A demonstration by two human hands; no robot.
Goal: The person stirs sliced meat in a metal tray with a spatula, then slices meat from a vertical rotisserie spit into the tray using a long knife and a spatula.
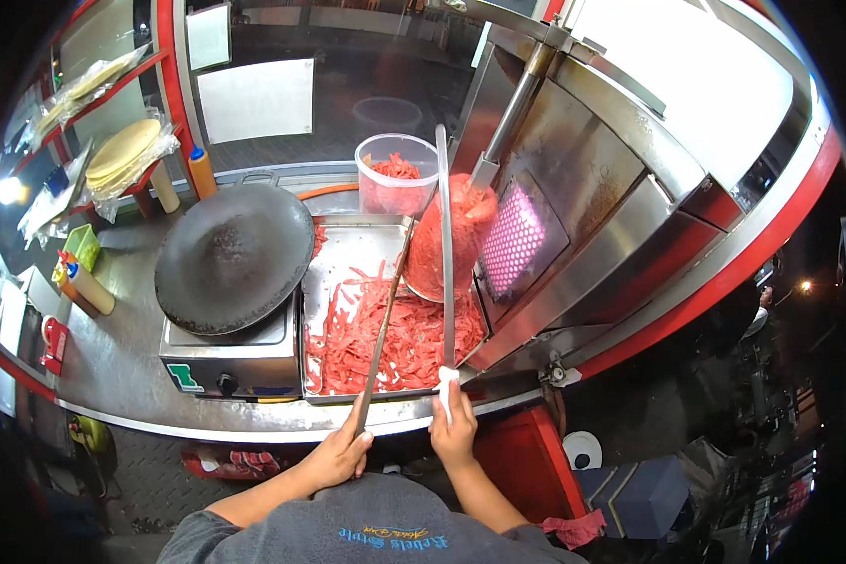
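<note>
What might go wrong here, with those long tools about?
The left hand holds a long thin tool and the right hand a long blade, so a slip could mean a cut. The glowing panel faces the meat stack, so a hand reaching close might get burned. Cut meat lies near the front edge of the tray and might spill.

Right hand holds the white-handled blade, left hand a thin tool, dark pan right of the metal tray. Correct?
No: the dark pan sits left of the metal tray, not right, per the head view. Right hand on white-handled blade, left hand on thin tool: correct.
</note>
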